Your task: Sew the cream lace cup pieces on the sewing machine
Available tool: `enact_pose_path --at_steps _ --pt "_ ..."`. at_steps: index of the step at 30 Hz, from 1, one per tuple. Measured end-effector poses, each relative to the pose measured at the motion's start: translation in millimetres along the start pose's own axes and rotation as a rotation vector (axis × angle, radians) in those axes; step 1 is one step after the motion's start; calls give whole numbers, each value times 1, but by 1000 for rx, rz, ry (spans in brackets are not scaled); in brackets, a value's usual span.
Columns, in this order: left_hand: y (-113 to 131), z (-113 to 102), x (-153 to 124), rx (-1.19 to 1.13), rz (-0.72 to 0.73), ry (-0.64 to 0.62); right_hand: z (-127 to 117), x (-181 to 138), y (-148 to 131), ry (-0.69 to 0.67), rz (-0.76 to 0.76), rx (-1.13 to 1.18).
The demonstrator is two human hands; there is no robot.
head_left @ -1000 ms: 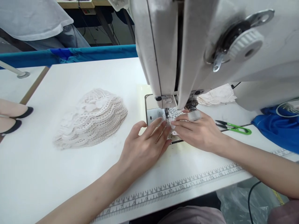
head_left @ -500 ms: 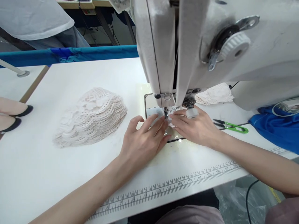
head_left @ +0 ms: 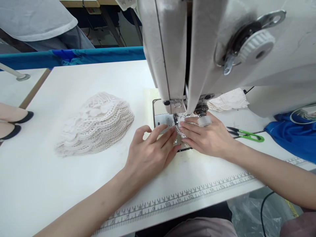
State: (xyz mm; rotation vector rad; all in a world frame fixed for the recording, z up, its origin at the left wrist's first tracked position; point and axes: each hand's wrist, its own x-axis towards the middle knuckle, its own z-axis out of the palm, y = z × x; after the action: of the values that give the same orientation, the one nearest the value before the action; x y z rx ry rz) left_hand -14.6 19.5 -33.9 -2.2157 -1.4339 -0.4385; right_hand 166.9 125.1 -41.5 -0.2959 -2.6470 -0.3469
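Note:
A small piece of white lace (head_left: 182,117) lies under the presser foot (head_left: 175,119) of a sewing machine (head_left: 170,59). My right hand (head_left: 211,136) rests flat on the right part of the lace, fingers stretched toward the foot. Just in front of the foot, my left hand (head_left: 149,153) has its fingertips down at the lace's near left edge, with the index finger a little raised. Both hands are open and press rather than grip. The fingers and the machine head hide part of the lace.
A fanned pile of white eyelet lace pieces (head_left: 98,123) lies on the left of the white table (head_left: 81,184). Right of the machine are more lace (head_left: 229,99), green-handled thread snips (head_left: 249,135) and blue cloth (head_left: 293,136). A printed ruler (head_left: 180,200) runs along the front edge.
My left fingertips have drawn slightly back from the presser foot, so more of the metal plate and lace shows. My right hand stays on the lace. The view has shifted slightly.

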Motion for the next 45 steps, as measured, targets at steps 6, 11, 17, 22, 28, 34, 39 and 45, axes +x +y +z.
enact_pose_path --at_steps 6,11,17,22,28,34,39,45 --pt "-5 3 1 -24 -17 15 2 0 1 -14 0 -14" --pt "-6 5 2 -39 -26 14 2 1 1 -8 13 -48" --pt "-8 8 3 -47 -35 21 4 2 1 8 42 -74" --pt "-10 11 3 -52 -55 22 6 2 2 -12 51 -72" --pt "-12 14 3 -77 -75 17 3 3 1 -67 56 -101" --pt "-13 15 4 -79 -81 14 4 4 2 -95 67 -83" --pt "-14 17 4 -60 -77 16 4 4 2 -100 74 -66" --pt "-10 13 5 -8 -48 62 6 5 8 -88 89 -62"
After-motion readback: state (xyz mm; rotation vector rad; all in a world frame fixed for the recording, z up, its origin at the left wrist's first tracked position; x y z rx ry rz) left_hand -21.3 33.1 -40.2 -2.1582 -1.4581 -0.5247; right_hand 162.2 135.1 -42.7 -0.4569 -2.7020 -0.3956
